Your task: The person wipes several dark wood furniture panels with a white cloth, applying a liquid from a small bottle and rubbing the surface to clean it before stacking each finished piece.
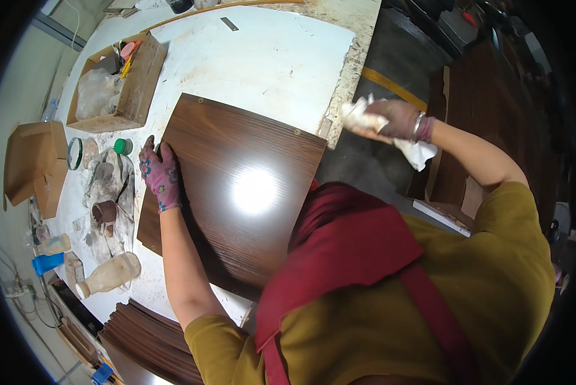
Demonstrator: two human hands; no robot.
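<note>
Your left hand [160, 174] lies flat, fingers spread, on the brown panel's [237, 192] left edge; your right hand [397, 120] grips a white rag [365, 119] off the table [269, 58].

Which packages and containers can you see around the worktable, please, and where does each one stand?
Open cardboard box: top left of the white table, brown, holding plastic bags and small tools.
Folded cardboard box: off the table's left edge, brown.
Plastic bottle: lying near the lower left, cloudy beige.
Blue-capped bottle: left of it, lying down.
Round tin: below the open box, green-rimmed.
No screens or signs show.
</note>
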